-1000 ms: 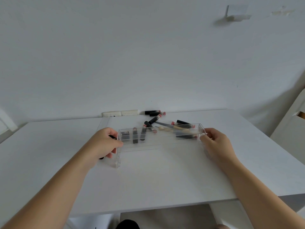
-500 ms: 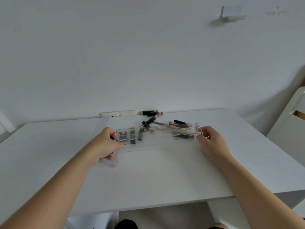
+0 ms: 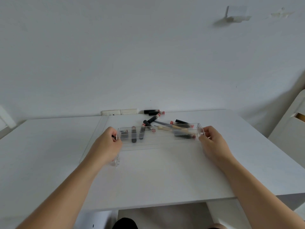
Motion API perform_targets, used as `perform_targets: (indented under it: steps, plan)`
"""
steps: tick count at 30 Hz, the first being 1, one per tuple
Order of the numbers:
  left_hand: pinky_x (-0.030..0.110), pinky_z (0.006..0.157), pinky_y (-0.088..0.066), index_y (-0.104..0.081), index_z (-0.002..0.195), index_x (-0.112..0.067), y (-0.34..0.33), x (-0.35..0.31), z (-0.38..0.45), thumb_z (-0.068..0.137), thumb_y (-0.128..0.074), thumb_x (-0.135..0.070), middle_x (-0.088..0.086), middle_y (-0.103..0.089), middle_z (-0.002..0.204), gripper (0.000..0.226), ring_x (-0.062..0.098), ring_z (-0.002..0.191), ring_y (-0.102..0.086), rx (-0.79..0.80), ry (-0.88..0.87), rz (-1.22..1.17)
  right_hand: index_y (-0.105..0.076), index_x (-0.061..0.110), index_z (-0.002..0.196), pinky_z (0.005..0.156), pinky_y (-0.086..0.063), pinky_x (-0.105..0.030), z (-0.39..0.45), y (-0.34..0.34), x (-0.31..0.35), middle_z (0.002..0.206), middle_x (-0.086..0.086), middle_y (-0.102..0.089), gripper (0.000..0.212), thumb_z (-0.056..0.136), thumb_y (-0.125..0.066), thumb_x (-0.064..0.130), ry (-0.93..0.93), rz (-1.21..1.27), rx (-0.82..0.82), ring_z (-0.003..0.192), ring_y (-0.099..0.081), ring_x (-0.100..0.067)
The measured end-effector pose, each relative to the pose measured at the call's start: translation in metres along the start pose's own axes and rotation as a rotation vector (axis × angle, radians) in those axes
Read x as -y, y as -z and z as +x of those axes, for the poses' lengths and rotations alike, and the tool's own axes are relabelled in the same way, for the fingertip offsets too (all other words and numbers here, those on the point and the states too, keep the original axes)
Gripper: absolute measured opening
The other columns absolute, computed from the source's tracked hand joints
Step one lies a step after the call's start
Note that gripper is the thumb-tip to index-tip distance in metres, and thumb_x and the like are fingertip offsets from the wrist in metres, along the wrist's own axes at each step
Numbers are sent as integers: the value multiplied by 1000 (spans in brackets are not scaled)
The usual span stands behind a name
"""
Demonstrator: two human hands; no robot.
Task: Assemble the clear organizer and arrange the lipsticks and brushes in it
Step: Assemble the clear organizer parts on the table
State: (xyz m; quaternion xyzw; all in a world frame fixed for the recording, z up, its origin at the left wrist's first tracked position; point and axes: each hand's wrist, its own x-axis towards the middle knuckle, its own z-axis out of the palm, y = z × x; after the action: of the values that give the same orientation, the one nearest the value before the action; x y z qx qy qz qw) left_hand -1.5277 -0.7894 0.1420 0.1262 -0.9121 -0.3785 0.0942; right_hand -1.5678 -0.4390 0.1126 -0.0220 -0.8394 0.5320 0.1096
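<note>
The left hand [image 3: 105, 144] and right hand [image 3: 212, 141] grip, fingers curled, the nine and three o'clock ends of the clear organizer tray [image 3: 159, 139] mid-table [image 3: 156, 176], lipsticks [image 3: 154, 119] scattered at twelve o'clock.

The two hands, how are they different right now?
The left hand grips the left end of the clear organizer piece; the right hand grips its right end. The left hand hides its end more, with a small clear part below it; the right hand's fingertips pinch the end wall in plain sight. Both are bare and hold the same piece above the white table.
</note>
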Motion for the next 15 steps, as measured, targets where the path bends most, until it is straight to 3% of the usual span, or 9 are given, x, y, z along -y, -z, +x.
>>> perform_targets:
  steps: [5, 10, 12, 15]
  plan:
    - [26, 49, -43, -45, 91, -19, -4, 0, 1, 90, -48, -8, 7, -55, 78, 11, 24, 55, -50, 27, 26, -49, -57, 36, 80, 52, -37, -30, 0, 1, 2, 70, 9, -56, 16, 90, -57, 24, -20, 5, 18, 52, -46, -17]
    - [26, 47, -43, -54, 90, -23, 5, -1, 2, 93, -61, -21, 2, -62, 76, 8, 20, 57, -56, 61, 8, -72, -62, 40, 83, 42, -39, -27, -4, 2, 2, 61, 15, -57, 6, 86, -58, 38, -29, 26, -21, 44, -47, -12]
    - [27, 53, -46, -61, 92, -24, 15, 3, 4, 93, -66, -38, 0, -66, 80, 15, 20, 64, -62, 43, 5, -80, -65, 40, 85, 42, -39, -27, -5, 1, 3, 58, 14, -55, 15, 81, -56, 51, -34, 46, -38, 44, -46, -12]
    - [34, 73, -48, -65, 103, -21, 34, 17, 13, 92, -61, -48, -1, -69, 96, 29, 26, 91, -66, -166, 0, 117, -66, 39, 88, 46, -39, -28, -6, 0, 3, 58, 12, -55, 27, 77, -52, 59, -19, 38, -48, 45, -46, -12]
